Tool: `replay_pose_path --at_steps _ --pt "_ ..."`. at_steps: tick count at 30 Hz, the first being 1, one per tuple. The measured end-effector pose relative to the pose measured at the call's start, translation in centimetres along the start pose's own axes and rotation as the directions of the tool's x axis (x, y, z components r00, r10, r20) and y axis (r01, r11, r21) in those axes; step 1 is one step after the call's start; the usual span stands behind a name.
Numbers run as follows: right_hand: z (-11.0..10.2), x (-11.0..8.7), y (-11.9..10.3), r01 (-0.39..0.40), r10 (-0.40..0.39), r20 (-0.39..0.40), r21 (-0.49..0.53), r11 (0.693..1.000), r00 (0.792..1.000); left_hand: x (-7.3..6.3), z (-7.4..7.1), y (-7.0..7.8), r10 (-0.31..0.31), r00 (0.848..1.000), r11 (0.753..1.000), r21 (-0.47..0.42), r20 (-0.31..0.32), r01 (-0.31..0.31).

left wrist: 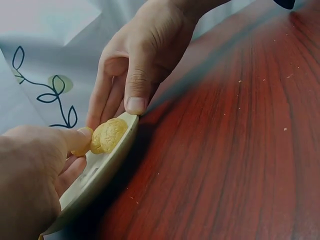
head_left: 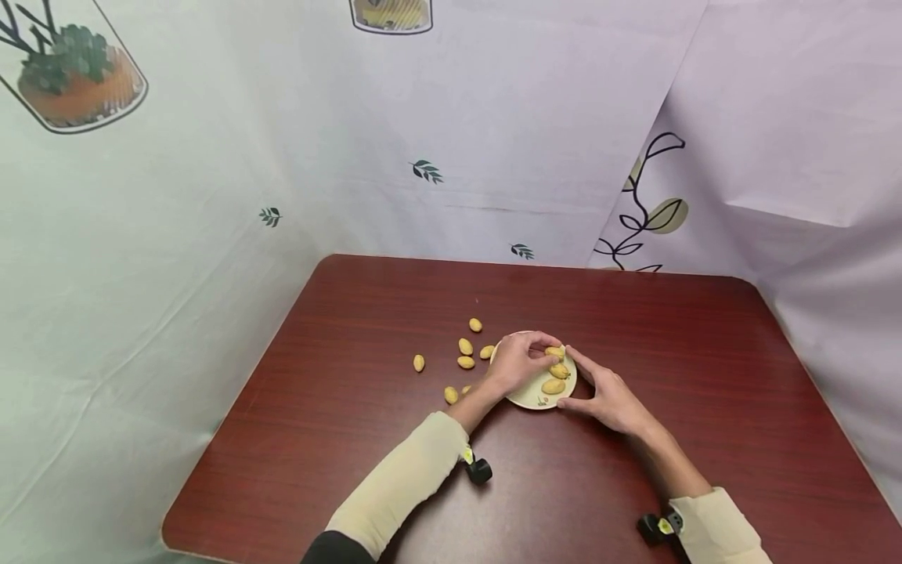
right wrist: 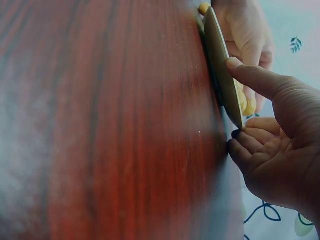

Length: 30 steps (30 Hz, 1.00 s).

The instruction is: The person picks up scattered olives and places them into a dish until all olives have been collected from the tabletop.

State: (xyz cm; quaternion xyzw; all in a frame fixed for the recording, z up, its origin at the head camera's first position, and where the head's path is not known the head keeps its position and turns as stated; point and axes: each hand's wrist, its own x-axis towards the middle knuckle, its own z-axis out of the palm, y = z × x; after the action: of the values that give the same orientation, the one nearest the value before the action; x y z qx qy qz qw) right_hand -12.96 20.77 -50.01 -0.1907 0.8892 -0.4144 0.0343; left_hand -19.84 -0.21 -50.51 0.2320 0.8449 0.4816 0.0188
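Observation:
A pale round plate [head_left: 524, 399] with a small printed mark sits on the dark red table. My left hand [head_left: 517, 362] reaches over it from the left and pinches a yellow, wrinkled, nut-like oval piece [left wrist: 81, 143] between thumb and fingers. Beside that piece, other yellow ovals [head_left: 553, 387] lie on the plate. My right hand [head_left: 611, 398] holds the plate's right rim, thumb on the near edge and fingers on the farther edge. Part of the plate's left side is hidden under my left hand.
Several more yellow ovals [head_left: 466, 346] lie scattered on the table [head_left: 338, 423] left of the plate. One of them [head_left: 467, 389] is partly hidden by my left forearm. Patterned white cloth [head_left: 338, 133] hangs behind the table's far edge and along its sides.

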Motion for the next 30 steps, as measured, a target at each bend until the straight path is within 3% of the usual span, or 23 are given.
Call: replay_pose_path --at_steps 6,18,30 --pt "0.08 0.08 0.15 0.002 -0.002 0.000 0.012 1.000 1.000 0.06 0.03 -0.08 -0.006 1.000 1.000 0.021 -0.003 0.006" --pt "0.18 0.09 0.24 0.017 -0.016 -0.010 0.014 1.000 1.000 0.45 0.08 -0.08 0.000 0.998 1.000 -0.010 0.067 0.001" --pt "0.18 0.11 0.15 0.016 -0.016 -0.012 0.019 1.000 1.000 0.43 0.05 -0.21 0.005 0.997 1.000 -0.004 0.078 -0.004"
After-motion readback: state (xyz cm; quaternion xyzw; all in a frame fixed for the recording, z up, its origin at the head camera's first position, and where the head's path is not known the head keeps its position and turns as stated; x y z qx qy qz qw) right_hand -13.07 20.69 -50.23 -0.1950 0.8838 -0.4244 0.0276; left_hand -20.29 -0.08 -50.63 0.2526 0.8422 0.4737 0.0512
